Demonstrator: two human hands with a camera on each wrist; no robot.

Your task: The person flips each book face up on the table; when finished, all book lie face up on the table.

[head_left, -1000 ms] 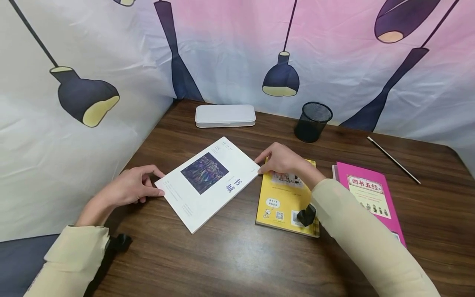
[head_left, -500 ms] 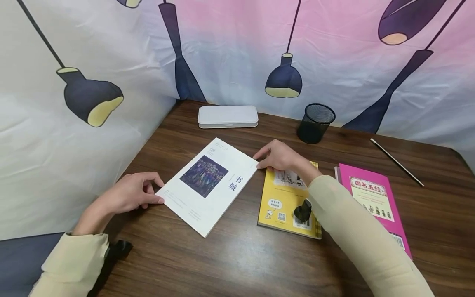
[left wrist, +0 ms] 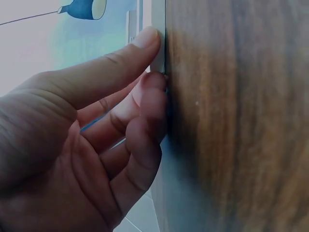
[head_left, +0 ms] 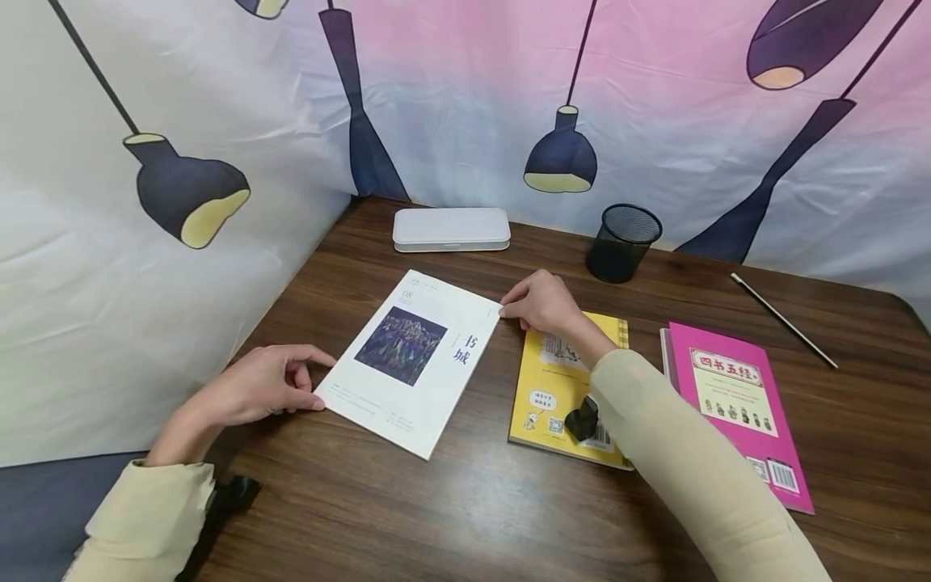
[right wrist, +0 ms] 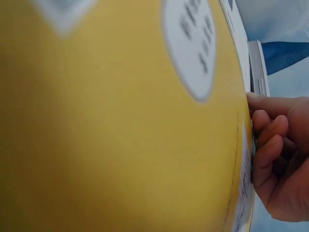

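Observation:
A white book (head_left: 385,400) with a dark picture on its cover lies at a slant on the wooden table. My left hand (head_left: 258,384) holds its lower left corner between thumb and fingers; in the left wrist view the thumb (left wrist: 120,60) presses the book's edge, the other fingers curled below. At the opposite, upper right corner, my right hand (head_left: 544,303) pinches the book with thumb and index finger. Under the right wrist lies a yellow book (head_left: 541,384), partly covered by the forearm; it fills much of the right wrist view.
Farther right lies a pink book (head_left: 727,364), with a thin silvery rod (head_left: 784,320) behind it. A white case (head_left: 451,229) and a black mesh pen holder (head_left: 623,242) stand along the back edge. Printed cloth (head_left: 451,121) hangs behind and to the left of the table (head_left: 465,517).
The white book has turned counterclockwise on the table. My left hand has shifted slightly toward me and my right hand slightly away, both staying at its corners. The view has drifted a little.

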